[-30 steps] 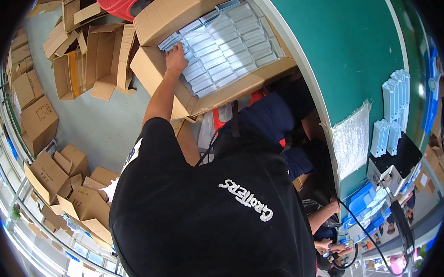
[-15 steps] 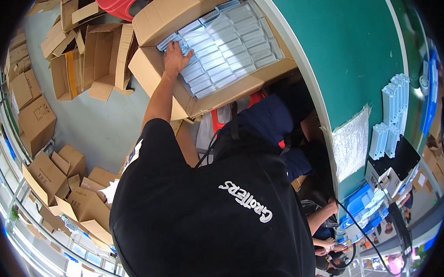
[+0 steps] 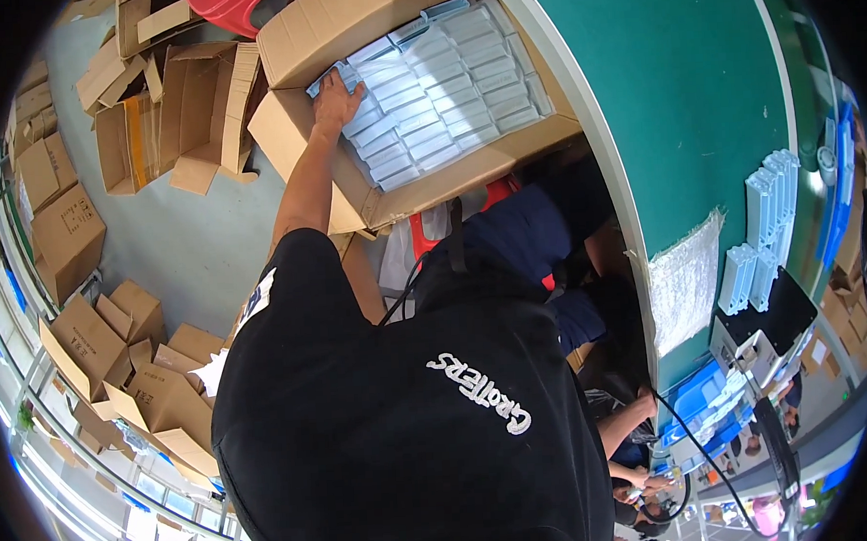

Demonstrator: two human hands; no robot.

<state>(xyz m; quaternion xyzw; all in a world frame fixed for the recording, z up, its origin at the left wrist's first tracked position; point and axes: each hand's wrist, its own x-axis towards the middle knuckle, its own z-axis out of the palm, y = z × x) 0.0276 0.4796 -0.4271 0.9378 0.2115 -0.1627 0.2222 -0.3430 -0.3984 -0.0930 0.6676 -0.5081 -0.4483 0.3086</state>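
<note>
My left hand [image 3: 335, 103] reaches into an open cardboard box [image 3: 297, 129] at the top centre. Its fingers are stretched and the thumb stands apart, touching light blue rectangular pieces [image 3: 348, 77] at the box's far left corner. Whether it grips one cannot be seen. More of these pale blue-white pieces [image 3: 412, 112] lie in close rows filling the box. At the green table's edge on the right is a small, partly hidden hand [image 3: 644, 402], seemingly my right hand, beside a black cable [image 3: 692, 438]. Its fingers are not clear.
Empty cardboard boxes [image 3: 194, 107] lie on the floor at upper left, with more cartons [image 3: 158, 379] below. The green table [image 3: 657, 77] carries light blue parts [image 3: 771, 198] and a white wrap sheet [image 3: 688, 284]. A red stool [image 3: 233, 7] stands behind the box. Other people's hands [image 3: 641, 479] show at lower right.
My left hand has shifted slightly left and up toward the box's corner, uncovering pieces beside it. The hand at the table edge stays about where it was.
</note>
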